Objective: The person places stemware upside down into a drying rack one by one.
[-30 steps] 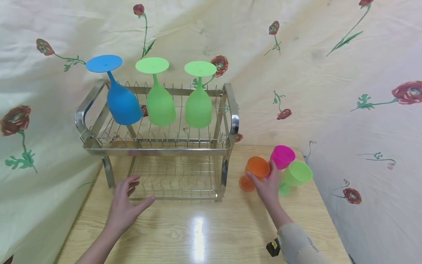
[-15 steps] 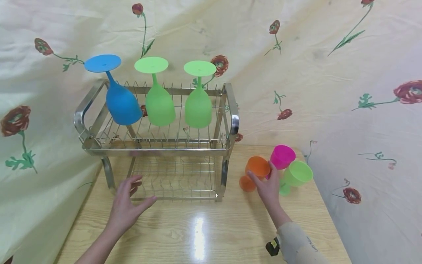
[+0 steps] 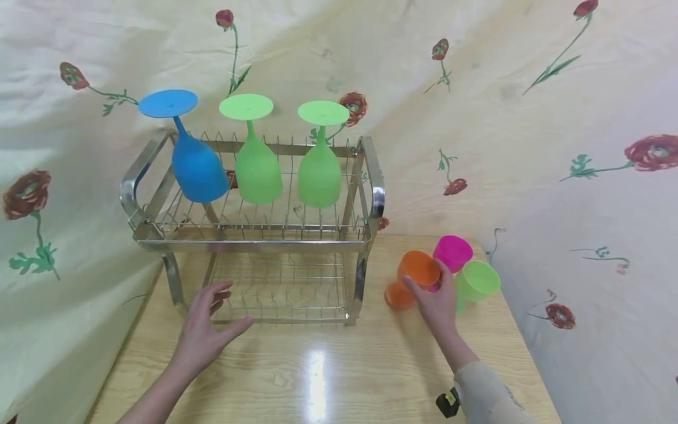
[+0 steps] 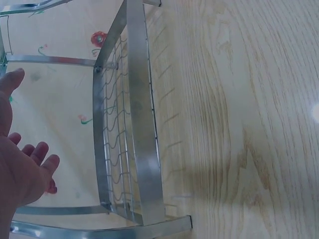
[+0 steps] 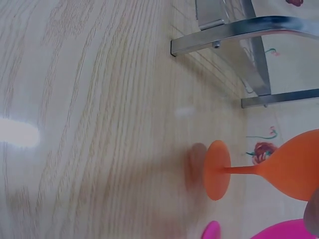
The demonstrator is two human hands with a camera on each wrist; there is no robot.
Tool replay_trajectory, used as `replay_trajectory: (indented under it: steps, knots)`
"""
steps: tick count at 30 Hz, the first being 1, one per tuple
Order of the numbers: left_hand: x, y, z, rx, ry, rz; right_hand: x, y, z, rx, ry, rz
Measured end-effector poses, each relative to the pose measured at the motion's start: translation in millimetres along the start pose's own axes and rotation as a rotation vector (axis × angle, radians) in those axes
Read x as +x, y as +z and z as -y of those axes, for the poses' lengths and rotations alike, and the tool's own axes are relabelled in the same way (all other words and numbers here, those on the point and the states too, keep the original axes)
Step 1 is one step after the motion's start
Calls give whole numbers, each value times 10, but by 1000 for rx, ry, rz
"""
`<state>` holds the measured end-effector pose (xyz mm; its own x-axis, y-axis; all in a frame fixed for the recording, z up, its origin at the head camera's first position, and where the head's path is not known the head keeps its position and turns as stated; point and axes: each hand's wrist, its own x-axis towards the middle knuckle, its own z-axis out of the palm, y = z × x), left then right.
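My right hand (image 3: 439,300) grips the bowl of an orange plastic goblet (image 3: 418,268), thumb on the near side and fingers on the far side. In the right wrist view the goblet's round foot (image 5: 217,170) is just off the wooden table, its reflection beside it. Close behind that hand stand a pink goblet (image 3: 453,254) and a green goblet (image 3: 478,280), both upright. My left hand (image 3: 203,330) hovers before the metal dish rack (image 3: 254,245), fingers and thumb spread, holding nothing. The left wrist view shows its fingers (image 4: 37,154) near the rack.
On the rack's upper tier a blue goblet (image 3: 198,171) leans, upside down, beside two inverted green goblets (image 3: 258,171) (image 3: 319,176). The wire lower tier (image 3: 286,288) is beneath. Flowered cloth (image 3: 413,118) hangs behind and along both sides of the wooden table (image 3: 275,371).
The orange goblet has shifted slightly right and up in my right hand. My left hand has stayed almost still. The head view has shifted a little.
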<state>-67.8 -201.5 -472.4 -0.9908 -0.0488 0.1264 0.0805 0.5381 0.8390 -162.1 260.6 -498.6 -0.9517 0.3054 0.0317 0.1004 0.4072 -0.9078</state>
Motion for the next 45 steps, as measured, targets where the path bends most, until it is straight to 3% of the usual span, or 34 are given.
replay_trajectory:
  steps: [9, 20, 31, 38, 45]
  knots:
    - [45, 18, 7, 2, 54, 23, -78, -183, 220, 17, -27, 49]
    - [117, 126, -20, 31, 147, 120, -208, -542, 475, 19, -45, 166]
    - [225, 299, -221, 19, 241, 222, -400, -863, 786, 196, -53, 284]
    - [229, 406, -436, -11, 264, 298, -605, -815, 901, 316, -60, 376]
    - [284, 533, -706, -14, 337, 359, -770, -543, 958, 431, -115, 429]
